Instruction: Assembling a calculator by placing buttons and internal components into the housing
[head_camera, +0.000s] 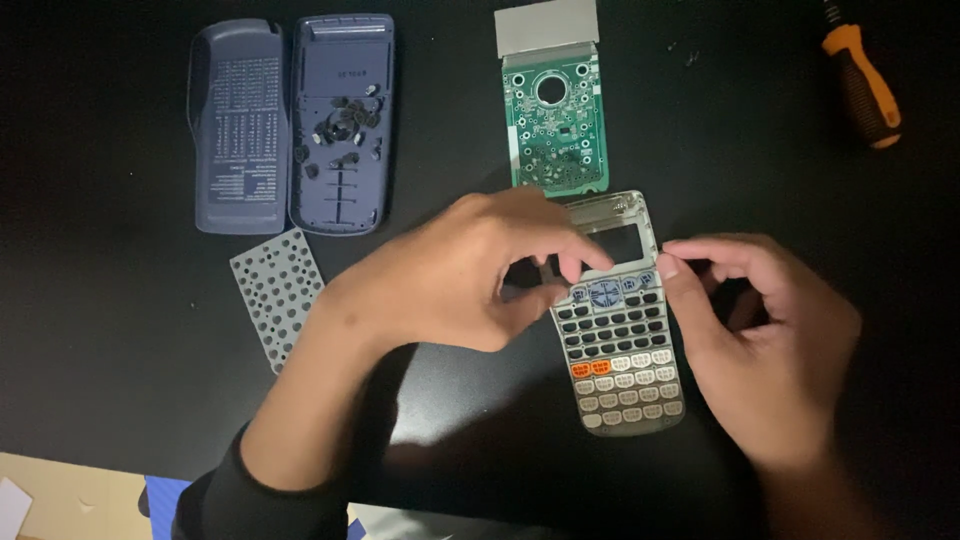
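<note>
Calculator front (622, 345), silver-grey with dark, white and two orange keys, lies face up on the black table (100, 330) just right of centre, and we hold it from both sides. Our left hand (470, 275) curls over its upper left corner, thumb and fingertips pinching at the edge beside the screen window. Our right hand (770, 340) grips the right edge, index fingertip pressed just beside the blue keys, the other fingers loosely bent.

At twelve o'clock from the calculator front, touching its top, sits a green circuit board (552, 125) with a round hole and a grey rectangular panel at its far end. At ten o'clock lie two blue shells side by side: the slide cover (238, 125), its inside printed with rows of small white text, and the back shell (342, 120) holding a heap of small dark buttons. Below them rests a grey rubber sheet (277, 295) dotted with holes. At two o'clock lies an orange-and-black screwdriver (862, 80).
</note>
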